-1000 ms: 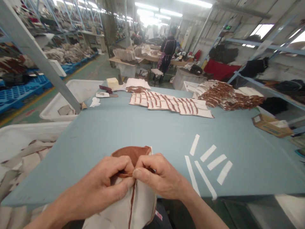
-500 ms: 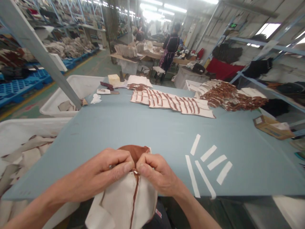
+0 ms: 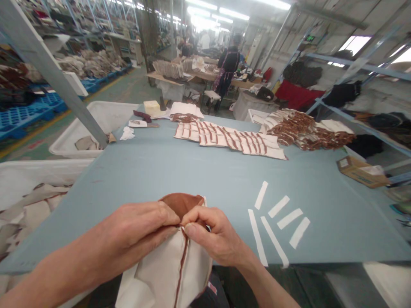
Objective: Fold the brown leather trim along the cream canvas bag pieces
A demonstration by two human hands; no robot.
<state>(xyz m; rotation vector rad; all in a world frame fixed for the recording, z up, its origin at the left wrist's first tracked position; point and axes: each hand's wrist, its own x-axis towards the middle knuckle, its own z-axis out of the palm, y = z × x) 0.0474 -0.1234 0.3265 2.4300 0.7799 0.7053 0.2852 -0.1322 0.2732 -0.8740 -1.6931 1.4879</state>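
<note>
A cream leather piece (image 3: 160, 273) with a brown inner side and a brown seam down its middle hangs over the table's near edge. My left hand (image 3: 141, 226) pinches its upper edge just left of the seam. On the other side of the seam, my right hand (image 3: 208, 231) grips the same edge between thumb and fingers. Both sets of fingertips nearly meet at the seam's top. Behind them the brown lining (image 3: 183, 203) shows as an open curve. What lies right under the fingertips is hidden.
White strips (image 3: 278, 206) lie on the blue-grey table (image 3: 141, 171) to the right. Overlapping cream pieces with brown edges (image 3: 231, 139) line the back, beside a larger heap (image 3: 302, 128). White bins (image 3: 58, 164) with pieces stand left. A cardboard box (image 3: 361, 171) sits at right.
My left hand has flattened and its thumb has slid lower along the edge. The right fingers have shifted slightly at the seam. The camera view has moved a little.
</note>
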